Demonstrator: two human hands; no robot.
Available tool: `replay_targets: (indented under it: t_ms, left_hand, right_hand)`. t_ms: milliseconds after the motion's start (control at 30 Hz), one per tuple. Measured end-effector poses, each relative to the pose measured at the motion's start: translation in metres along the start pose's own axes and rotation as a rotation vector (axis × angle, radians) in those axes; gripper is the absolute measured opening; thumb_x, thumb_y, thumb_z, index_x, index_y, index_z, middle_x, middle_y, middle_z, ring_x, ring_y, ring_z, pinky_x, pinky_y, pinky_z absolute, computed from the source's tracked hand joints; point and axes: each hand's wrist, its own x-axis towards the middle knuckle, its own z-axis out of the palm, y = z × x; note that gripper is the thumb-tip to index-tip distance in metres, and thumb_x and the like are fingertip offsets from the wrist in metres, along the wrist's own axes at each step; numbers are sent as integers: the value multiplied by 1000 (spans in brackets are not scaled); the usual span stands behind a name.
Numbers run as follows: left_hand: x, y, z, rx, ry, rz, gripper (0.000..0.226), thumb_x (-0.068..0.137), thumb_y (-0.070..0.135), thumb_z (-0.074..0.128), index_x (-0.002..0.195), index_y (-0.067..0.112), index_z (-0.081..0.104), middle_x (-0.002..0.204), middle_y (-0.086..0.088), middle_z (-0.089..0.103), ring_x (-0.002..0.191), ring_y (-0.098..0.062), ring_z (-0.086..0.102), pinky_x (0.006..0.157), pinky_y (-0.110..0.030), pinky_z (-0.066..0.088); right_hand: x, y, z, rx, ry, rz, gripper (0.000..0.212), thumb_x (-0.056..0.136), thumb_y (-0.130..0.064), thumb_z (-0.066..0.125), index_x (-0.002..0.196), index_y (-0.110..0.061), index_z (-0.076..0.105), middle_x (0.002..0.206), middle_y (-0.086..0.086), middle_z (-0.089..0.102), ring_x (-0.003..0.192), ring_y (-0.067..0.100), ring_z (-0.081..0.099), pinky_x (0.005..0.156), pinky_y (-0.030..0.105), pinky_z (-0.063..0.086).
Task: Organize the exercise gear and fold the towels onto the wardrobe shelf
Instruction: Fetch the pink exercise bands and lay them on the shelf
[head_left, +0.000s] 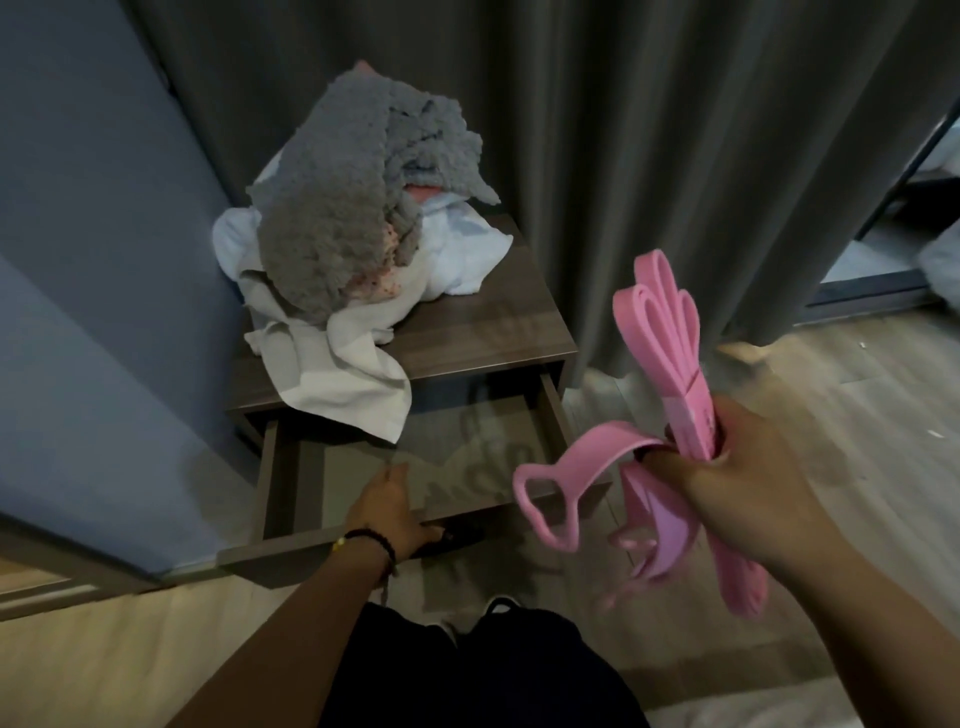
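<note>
One small dark wooden tabletop (498, 322) stands against grey curtains (649, 156) and a blue wall (78, 260), its drawer (363, 467) pulled open over pale wood flooring (857, 389). Rumpled towels (337, 218), grey over white, heap on top. The right hand (737, 467) grips looped pink resistance bands (660, 405) beside the drawer; the left hand (389, 512) curls over the drawer's front edge.

L hand (387, 512) curled, gripping low; R hand (737, 467) fisted, holding, raised beside it.
</note>
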Motion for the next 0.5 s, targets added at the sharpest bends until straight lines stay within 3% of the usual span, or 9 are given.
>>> replay_targets:
  t_ms: [133,200,300,367,500]
  left_hand:
    - [20,2,-20,20,-39,-64,110,56,61,83,141,9,37,144,-13,41,134,-28,39,109,-34,36]
    - [29,1,-24,31,-62,-23,112,52,70,78,141,13,40,148,-12,37,137,-27,34,110,-35,36]
    - [39,-4,-22,81,-25,11,136,50,77,73,153,15,9,157,-16,-14,146,-32,15,115,-38,29]
    - [40,-7,-19,102,57,47,133,59,70,74,153,19,-5,149,-15,-39,146,-34,11,116,-37,29]
    - [34,-7,-16,171,214,213,120,71,61,72,154,15,-3,139,-11,-54,147,-33,9,115,-38,31]
  right_hand:
    - [6,2,16,2,-47,9,24,79,-18,74,86,-27,53,73,0,63,62,14,63,52,21,46]
    - [9,4,23,19,-70,28,23,79,-19,74,86,-26,54,72,-1,65,59,13,64,52,22,48]
    - [16,10,31,17,-78,43,20,78,-19,75,84,-23,56,70,0,64,60,14,63,53,23,48]
    - [21,13,39,12,-89,46,21,79,-19,74,84,-25,55,72,-1,63,64,14,62,54,21,47]
    - [31,14,53,-19,-100,57,21,79,-23,73,86,-29,54,76,-4,62,69,15,62,57,24,48]
